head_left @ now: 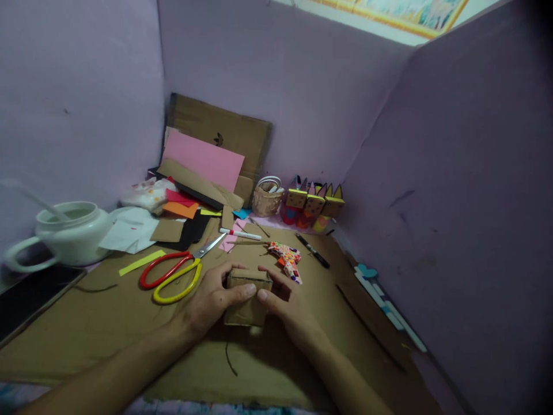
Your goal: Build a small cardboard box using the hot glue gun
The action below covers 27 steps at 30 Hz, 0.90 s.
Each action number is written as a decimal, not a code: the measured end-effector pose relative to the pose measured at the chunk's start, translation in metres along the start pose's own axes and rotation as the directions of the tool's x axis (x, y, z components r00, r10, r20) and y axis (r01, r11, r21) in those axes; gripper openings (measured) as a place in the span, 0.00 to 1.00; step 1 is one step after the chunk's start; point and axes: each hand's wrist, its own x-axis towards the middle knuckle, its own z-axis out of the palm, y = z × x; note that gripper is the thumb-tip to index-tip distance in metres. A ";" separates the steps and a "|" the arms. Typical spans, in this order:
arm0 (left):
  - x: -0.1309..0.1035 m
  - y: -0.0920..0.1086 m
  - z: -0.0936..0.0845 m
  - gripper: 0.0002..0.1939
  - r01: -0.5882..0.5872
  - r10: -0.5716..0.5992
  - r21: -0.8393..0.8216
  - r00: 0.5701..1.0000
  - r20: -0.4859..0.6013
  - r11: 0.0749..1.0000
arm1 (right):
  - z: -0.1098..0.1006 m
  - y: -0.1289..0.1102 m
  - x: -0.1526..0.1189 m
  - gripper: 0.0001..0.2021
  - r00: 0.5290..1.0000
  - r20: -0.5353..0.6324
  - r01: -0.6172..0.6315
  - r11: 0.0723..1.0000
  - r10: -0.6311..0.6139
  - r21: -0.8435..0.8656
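Between my two hands is a small brown cardboard box, held above the cardboard sheet that covers the work surface. My left hand grips its left side, the thumb lying across the near face. On the right side, my right hand holds it with the thumb on the same face; the other fingers are partly hidden behind the box. A dark string lies below the box. Scissors with red and yellow handles rest left of my left hand. Beyond my right hand lies a colourful patterned piece.
A white pot and a dark phone-like slab are at the left. Paper and cardboard, including a pink sheet, pile up at the back. Behind stand a small basket and cat-eared box figures. A black pen lies right of centre.
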 end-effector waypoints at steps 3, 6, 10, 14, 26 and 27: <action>0.001 -0.002 -0.001 0.24 -0.029 0.031 0.047 0.999 -0.039 0.998 | 0.001 -0.001 0.000 0.26 1.000 0.002 -0.014 0.999 0.014 -0.039; 0.001 0.000 0.000 0.23 -0.040 0.046 0.100 0.997 -0.059 0.994 | 0.001 0.000 0.000 0.27 1.000 -0.010 -0.012 0.998 0.012 -0.057; 0.000 0.005 0.001 0.21 -0.045 0.050 0.090 0.997 -0.054 0.995 | 0.001 0.000 0.000 0.27 1.000 -0.017 -0.014 0.999 0.014 -0.048; -0.001 0.008 0.002 0.21 -0.037 0.041 0.076 0.998 -0.056 0.996 | 0.001 -0.004 -0.002 0.30 1.000 -0.001 0.000 0.998 0.000 -0.057; -0.009 0.017 0.009 0.31 -0.188 0.188 0.144 0.982 0.015 0.971 | -0.008 0.011 -0.005 0.32 0.974 0.029 0.225 0.939 -0.226 -0.261; -0.009 0.016 0.007 0.32 -0.198 0.193 0.059 0.978 0.080 0.979 | -0.009 0.010 -0.005 0.31 0.968 0.017 0.245 0.933 -0.250 -0.263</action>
